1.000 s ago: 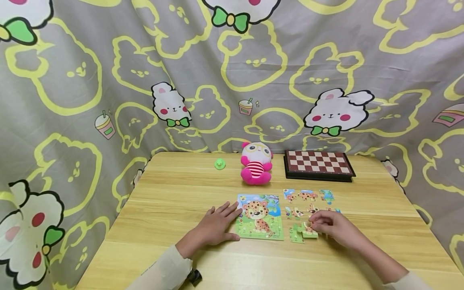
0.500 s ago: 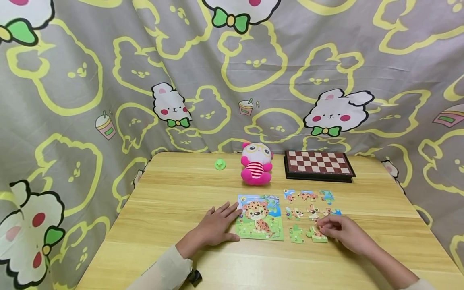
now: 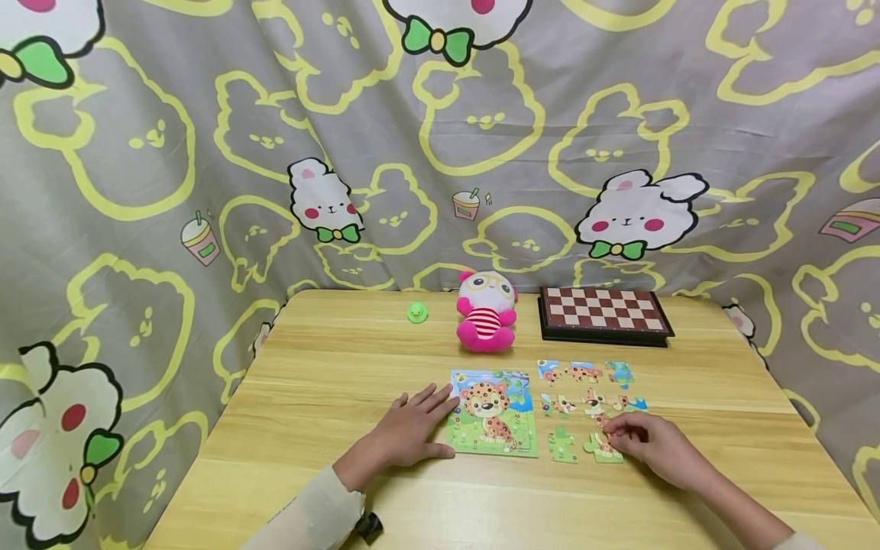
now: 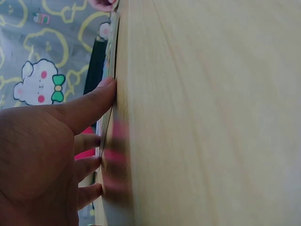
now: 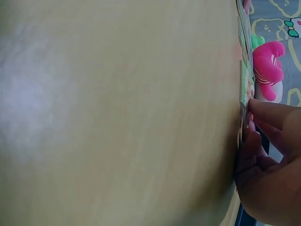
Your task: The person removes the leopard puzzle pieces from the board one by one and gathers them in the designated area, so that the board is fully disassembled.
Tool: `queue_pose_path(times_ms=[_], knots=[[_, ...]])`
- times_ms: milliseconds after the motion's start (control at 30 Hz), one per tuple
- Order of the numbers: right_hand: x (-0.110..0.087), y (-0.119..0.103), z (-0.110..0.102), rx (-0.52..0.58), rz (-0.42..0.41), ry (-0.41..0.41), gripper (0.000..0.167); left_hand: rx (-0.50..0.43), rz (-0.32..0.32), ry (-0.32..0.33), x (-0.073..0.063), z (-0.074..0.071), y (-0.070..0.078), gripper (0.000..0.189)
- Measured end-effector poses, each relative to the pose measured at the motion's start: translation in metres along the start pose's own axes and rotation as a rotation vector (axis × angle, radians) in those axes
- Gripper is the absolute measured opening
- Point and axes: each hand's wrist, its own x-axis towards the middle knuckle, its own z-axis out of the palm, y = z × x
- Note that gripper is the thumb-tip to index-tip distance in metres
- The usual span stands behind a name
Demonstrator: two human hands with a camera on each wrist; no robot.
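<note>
A square leopard picture puzzle board (image 3: 491,416) lies flat on the table. My left hand (image 3: 411,428) rests at its left side with fingers spread, the fingertips touching that edge. To the board's right are several loose jigsaw pieces in rough rows. My right hand (image 3: 649,444) pinches one jigsaw piece (image 3: 607,451) of the nearest row between thumb and fingers; it shows green grass and part of the leopard. In the right wrist view this jigsaw piece (image 5: 244,84) is seen nearly edge-on at the fingertips. A green jigsaw piece (image 3: 562,444) lies just left of it.
Behind the board sits a pink and white plush panda (image 3: 486,313). A small green duck toy (image 3: 417,312) stands to its left, and a checkered board box (image 3: 605,315) to its right. A patterned curtain (image 3: 385,153) hangs behind the wooden table (image 3: 309,367).
My right hand has moved the jigsaw piece to the right, away from the green piece it overlapped, and lowered it in the nearest row. The left hand has stayed put.
</note>
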Motion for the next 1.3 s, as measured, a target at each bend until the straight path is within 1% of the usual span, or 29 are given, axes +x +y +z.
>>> queue_pose_path(times_ms=[167,467,733,767,1000,1300], knots=[[0.0003,0.0006,0.0014,-0.021,-0.012,0.017,0.012,0.006,0.0,0.003,0.0006,0.0021,-0.0014,0.088],[0.0002,0.001,0.0031,-0.051,-0.004,0.036,0.011,0.001,-0.001,0.0,0.0007,0.0022,-0.0018,0.088],[-0.0025,-0.0017,0.004,-0.053,0.01,0.061,0.011,-0.007,-0.002,-0.001,0.0006,0.0013,-0.0013,0.087],[-0.0028,-0.0017,0.0038,-0.056,0.004,0.058,0.011,-0.007,-0.001,0.0,0.0005,0.0012,-0.0013,0.087],[-0.0011,-0.0033,0.0029,-0.035,0.04,0.049,0.012,0.001,0.004,-0.001,0.0002,0.0014,-0.0012,0.088],[-0.0002,-0.0067,0.0011,-0.034,0.043,0.032,0.016,-0.001,0.007,-0.001,-0.0003,0.0008,-0.0013,0.087]])
